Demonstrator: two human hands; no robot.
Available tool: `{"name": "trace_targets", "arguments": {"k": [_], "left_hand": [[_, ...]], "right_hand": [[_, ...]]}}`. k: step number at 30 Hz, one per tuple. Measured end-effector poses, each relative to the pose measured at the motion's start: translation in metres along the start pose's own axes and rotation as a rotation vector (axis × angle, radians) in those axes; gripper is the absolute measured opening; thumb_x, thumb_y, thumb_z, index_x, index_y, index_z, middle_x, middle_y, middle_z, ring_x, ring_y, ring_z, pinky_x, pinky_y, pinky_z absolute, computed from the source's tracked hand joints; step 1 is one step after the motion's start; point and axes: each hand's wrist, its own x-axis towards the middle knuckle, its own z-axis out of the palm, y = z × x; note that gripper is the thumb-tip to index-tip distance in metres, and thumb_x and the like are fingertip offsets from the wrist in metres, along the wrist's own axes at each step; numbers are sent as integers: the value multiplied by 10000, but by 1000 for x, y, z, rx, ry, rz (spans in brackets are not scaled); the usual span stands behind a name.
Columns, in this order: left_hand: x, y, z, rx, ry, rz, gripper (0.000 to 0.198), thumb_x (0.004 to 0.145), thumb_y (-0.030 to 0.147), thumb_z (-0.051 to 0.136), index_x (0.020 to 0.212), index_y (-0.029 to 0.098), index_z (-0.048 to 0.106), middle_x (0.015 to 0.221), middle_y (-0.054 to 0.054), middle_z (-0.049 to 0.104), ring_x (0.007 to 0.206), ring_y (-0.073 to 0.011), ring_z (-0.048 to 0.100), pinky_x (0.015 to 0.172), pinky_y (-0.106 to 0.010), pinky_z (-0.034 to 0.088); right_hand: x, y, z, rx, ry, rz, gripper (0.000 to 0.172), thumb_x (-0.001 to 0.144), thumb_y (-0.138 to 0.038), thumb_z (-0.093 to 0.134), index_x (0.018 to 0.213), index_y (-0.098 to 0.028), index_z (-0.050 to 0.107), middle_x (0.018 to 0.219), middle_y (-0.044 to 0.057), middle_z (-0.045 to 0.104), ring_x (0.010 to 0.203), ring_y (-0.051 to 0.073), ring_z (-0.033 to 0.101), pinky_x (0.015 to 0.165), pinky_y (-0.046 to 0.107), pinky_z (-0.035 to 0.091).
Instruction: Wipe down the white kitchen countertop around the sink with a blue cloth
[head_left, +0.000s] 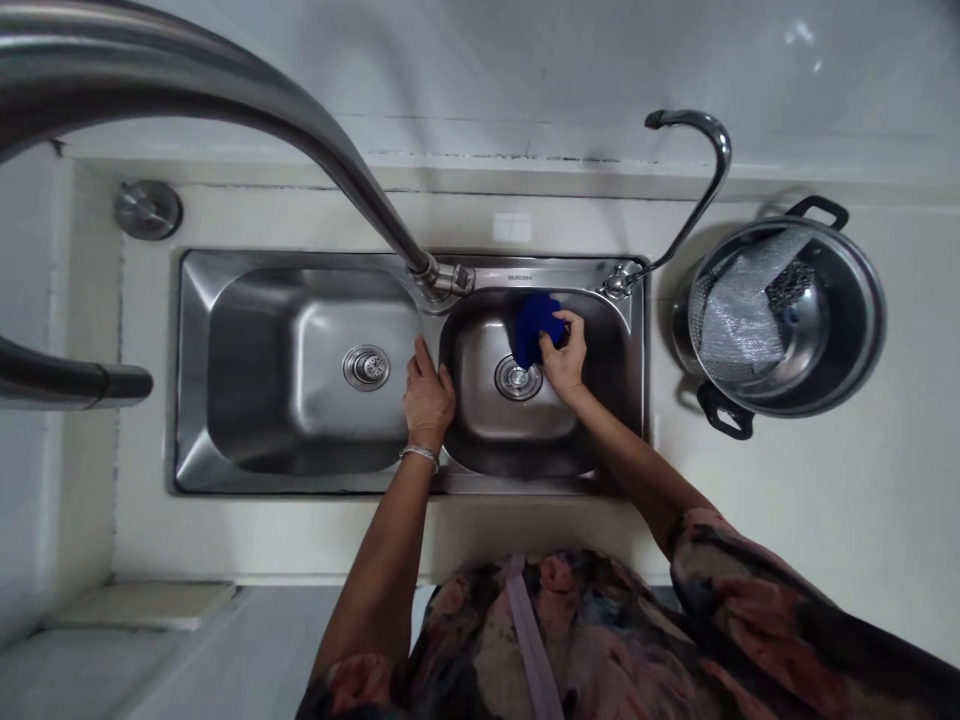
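Observation:
A steel double-bowl sink (193, 380) lies below me. My right hand (565, 355) is closed on a dark blue cloth (536, 318) over the back of the smaller right bowl, just above its drain strainer (517, 380). My left hand (430, 398) rests on the divider between the two bowls, fingers stretched out and holding nothing. A bracelet circles that wrist. The larger left bowl has a drain (367, 368) of its own.
A large curved faucet (300, 120) arches over the left side, close to the camera. At the sink's back right corner stands a thin chrome tap (709, 200). A pot (847, 340) with silvery mesh and a steel scourer sits on the counter; a round metal piece (148, 209) lies back left.

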Motion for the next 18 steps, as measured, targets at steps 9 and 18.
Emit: {"name": "trace_targets", "arguments": {"k": [9,18], "left_hand": [[-3,-1,2,17,-23,-27,694,1106,435,325,1735,165,212,1565,-242,542,1263,-355,692,992,-443,603],[35,28,-1,20,0,-146,647,1116,409,301,1685,100,315,1522,-278,581,1107,-363,757,992,-513,605]], "right_hand": [[20,-77,114,57,-110,68,507,941,-242,477,1435,-127,486,1364,179,592,1308,270,577,1155,409,489],[-26,-60,124,322,-643,-141,665,890,-235,602,1532,-167,444,1484,151,621,1327,293,607,1163,421,500]]}}
